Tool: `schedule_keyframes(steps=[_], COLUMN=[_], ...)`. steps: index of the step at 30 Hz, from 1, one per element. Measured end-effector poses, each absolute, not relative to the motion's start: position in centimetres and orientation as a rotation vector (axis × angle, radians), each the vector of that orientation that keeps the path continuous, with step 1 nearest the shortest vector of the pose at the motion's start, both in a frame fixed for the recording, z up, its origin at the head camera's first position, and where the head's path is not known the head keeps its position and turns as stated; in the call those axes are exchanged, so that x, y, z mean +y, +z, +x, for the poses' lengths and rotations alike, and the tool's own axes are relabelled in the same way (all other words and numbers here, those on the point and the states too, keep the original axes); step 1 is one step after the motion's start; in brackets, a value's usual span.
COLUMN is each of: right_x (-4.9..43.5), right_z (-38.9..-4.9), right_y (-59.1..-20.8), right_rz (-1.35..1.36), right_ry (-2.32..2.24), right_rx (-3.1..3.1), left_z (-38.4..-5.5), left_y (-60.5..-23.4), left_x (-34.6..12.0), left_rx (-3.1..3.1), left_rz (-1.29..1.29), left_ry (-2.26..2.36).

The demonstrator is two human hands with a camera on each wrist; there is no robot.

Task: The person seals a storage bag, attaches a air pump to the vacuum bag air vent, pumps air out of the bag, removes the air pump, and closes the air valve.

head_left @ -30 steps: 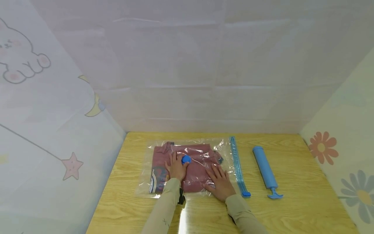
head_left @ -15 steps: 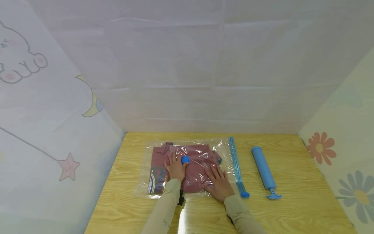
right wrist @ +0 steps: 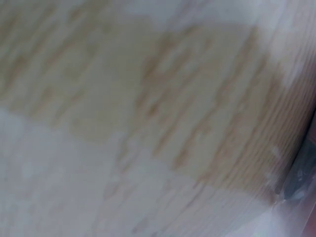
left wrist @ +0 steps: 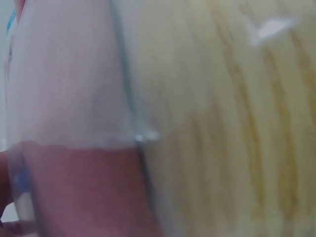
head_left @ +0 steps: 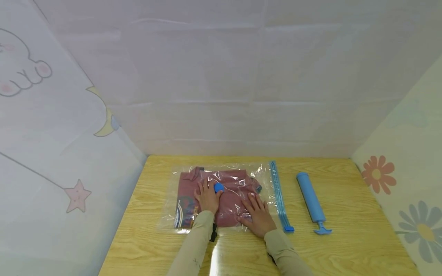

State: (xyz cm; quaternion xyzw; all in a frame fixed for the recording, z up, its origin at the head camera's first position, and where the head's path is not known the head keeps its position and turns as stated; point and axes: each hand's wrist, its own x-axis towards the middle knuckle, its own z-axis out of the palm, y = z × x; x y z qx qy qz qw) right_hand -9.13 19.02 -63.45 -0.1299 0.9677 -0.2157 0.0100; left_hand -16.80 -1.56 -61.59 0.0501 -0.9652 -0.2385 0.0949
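Note:
A clear plastic vacuum storage bag (head_left: 169,207) lies flat with a folded dusty-red garment (head_left: 229,207) inside. My left hand (head_left: 208,199) rests on its middle with fingers spread, the thumb and forefinger on either side of a round blue valve cap (head_left: 218,187). In the left wrist view the garment (left wrist: 89,187) shows through plastic, with a bit of blue by the fingers at the left edge. My right hand (head_left: 259,219) lies flat on the bag's lower right part, fingers apart. Along the bag's right end runs a blue zip strip (head_left: 279,191) with a slider (head_left: 289,229) at its near end.
To the right of the bag a blue hand pump (head_left: 312,197) lies on the wooden table (head_left: 359,214), its T-shaped handle toward me. Printed wall sheets (head_left: 221,84) close off the back and both sides.
Both hands keep their places on the bag. The head view has shifted slightly, so the table and everything on it sit a little farther left.

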Motion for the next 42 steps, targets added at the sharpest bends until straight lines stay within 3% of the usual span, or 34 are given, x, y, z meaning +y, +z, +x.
schedule_keyframes(steps=[15, 42], right_x=[19.2, 19.1], right_z=[-9.5, -9.3], right_y=[-63.1, -63.0], right_rz=[-0.427, -0.427], right_ry=[-0.663, -0.666], right_rx=[3.013, 3.009], left_z=[-16.8, -16.5], left_y=[-59.9, -59.8], left_x=[-2.4, -2.3], left_rx=[-2.973, -3.005], left_rz=[0.025, 0.068], left_ry=[-0.911, -0.917])
